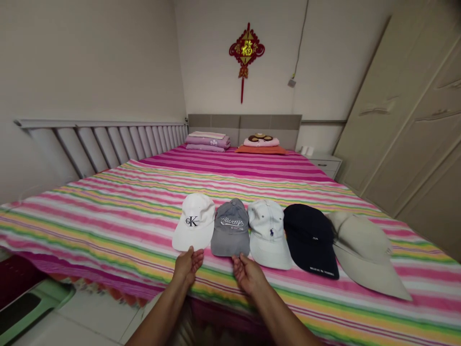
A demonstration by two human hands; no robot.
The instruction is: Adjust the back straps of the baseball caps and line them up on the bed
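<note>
Several baseball caps lie side by side in a row on the striped bedsheet (pixel 118 211), brims toward me. At the row's left end is a white cap (pixel 200 216) with a black "CK" mark; my left hand (pixel 187 266) pinches its brim at the front edge. Beside it sits a grey cap (pixel 230 242) with "Always" lettering, and my right hand (pixel 248 275) grips its brim edge between thumb and fingers. Farther right come a pale cap (pixel 266 216) with a small dark rider emblem, a black cap (pixel 309 226) and a beige cap (pixel 367 235), which looks blurred.
Folded purple bedding (pixel 207 142) and a pink pillow stack (pixel 262 142) rest by the headboard (pixel 270 125). A metal rail (pixel 118 139) borders the left. A nightstand (pixel 327 164) and wardrobe (pixel 403 115) stand right. A green stool (pixel 39 302) is at lower left.
</note>
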